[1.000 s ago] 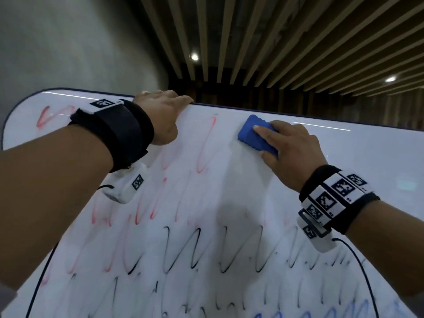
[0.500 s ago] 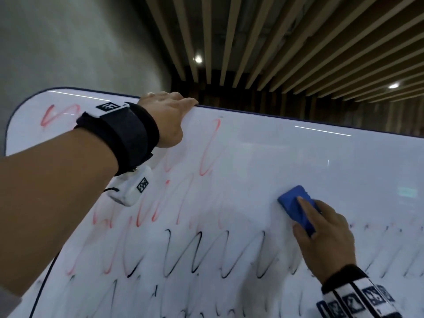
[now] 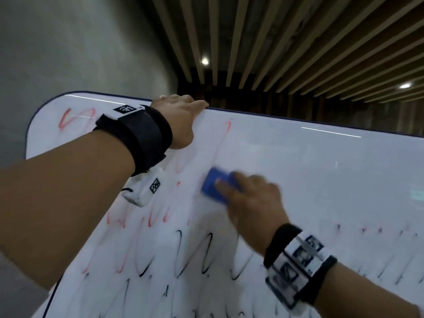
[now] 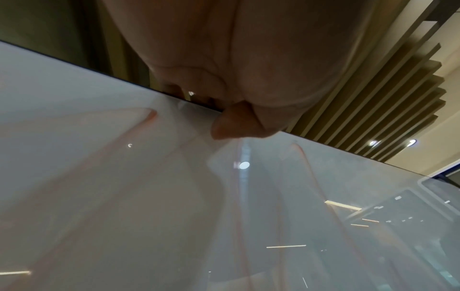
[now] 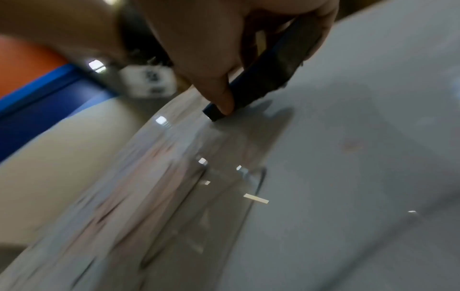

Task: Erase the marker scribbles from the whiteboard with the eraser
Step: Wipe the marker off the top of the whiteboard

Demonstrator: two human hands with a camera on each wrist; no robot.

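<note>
The whiteboard [image 3: 321, 180] fills the lower head view, tilted, with red scribbles [image 3: 224, 138] at the upper left and black scribbles [image 3: 206, 255] lower down. My right hand [image 3: 250, 198] grips the blue eraser [image 3: 214, 188] and presses it flat on the board among the red strokes; both are motion-blurred. In the right wrist view the thumb and fingers pinch the eraser [image 5: 263, 78] against the board [image 5: 348, 177]. My left hand [image 3: 181, 115] grips the board's top edge, fingers curled over it; the left wrist view shows the thumb [image 4: 234, 124] on the board face [image 4: 99, 177].
The board's upper right is wiped white, with faint red and black stubs [image 3: 378, 232] along the right. A slatted ceiling [image 3: 298, 42] with spot lights and a grey wall [image 3: 68, 42] lie behind the board. A cable [image 3: 50, 301] hangs from my left wrist.
My right hand swept the eraser from the board's top down to the right, then back up and left into the red scribbles. The left hand has kept its hold on the top edge.
</note>
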